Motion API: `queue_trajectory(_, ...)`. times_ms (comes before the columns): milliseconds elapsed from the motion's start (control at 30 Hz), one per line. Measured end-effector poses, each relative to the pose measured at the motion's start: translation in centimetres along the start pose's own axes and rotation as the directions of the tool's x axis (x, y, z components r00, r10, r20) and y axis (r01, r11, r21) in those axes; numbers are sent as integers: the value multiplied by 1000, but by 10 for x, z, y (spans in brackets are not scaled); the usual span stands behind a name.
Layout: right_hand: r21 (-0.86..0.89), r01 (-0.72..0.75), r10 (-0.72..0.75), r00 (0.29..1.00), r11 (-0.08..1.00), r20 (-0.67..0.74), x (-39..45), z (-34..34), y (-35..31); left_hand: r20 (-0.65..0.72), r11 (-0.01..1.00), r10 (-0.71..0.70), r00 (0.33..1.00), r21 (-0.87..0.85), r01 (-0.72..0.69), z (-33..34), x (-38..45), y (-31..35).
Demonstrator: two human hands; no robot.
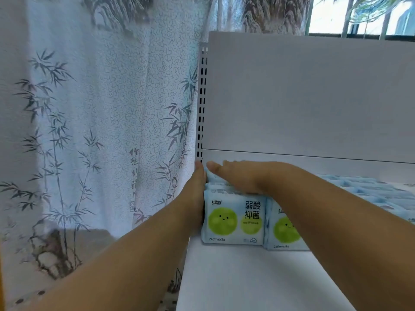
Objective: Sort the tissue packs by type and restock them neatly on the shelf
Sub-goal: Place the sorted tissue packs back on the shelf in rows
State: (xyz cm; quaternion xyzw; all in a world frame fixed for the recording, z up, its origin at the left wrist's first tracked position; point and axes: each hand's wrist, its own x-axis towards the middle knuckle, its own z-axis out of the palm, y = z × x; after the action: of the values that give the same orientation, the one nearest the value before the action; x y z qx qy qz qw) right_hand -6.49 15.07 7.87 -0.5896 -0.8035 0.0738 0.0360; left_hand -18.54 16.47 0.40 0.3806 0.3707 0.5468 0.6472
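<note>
The end row of tissue packs (233,217) stands at the shelf's (247,277) left edge, left hand (198,189) flat against its side and right hand (238,176) flat on top, neither clamped; uneven pressure could likely tip packs off that edge.

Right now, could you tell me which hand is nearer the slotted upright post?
Left. The left hand presses the row's outer side, fingertips just below the post. The right hand lies atop the packs, farther in.
</note>
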Motion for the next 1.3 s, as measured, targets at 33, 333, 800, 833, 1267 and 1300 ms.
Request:
queue_trajectory(33, 11, -35, 35, 999, 999, -9, 5, 1, -2, 20, 1000, -8, 1000, -25, 9, 2, 0, -2)
queue_trajectory(333, 217, -132, 111, 988, 967, 105, 18, 3, -6, 3, 990, -44, 999, -131, 44, 5, -3, -3)
queue_trajectory(800, 242, -95, 71, 992, 966, 104, 41, 10, -7, -58, 992, -72, 996, -105, 66, 8, 1, 7)
queue_trajectory(833, 228, -90, 71, 993, 969, 91, 42, 11, -8, -55, 994, -64, 996, -98, 58, 11, -1, 9)
queue_trajectory(1267, 239, -111, 96, 993, 965, 70, 41, 7, -10, -118, 997, 21, 993, -67, -29, 11, -1, 10)
queue_trajectory(1300, 199, -119, 108, 992, 973, 65, 41, 9, -11, -122, 997, 19, 992, -72, -28, 14, -2, 10)
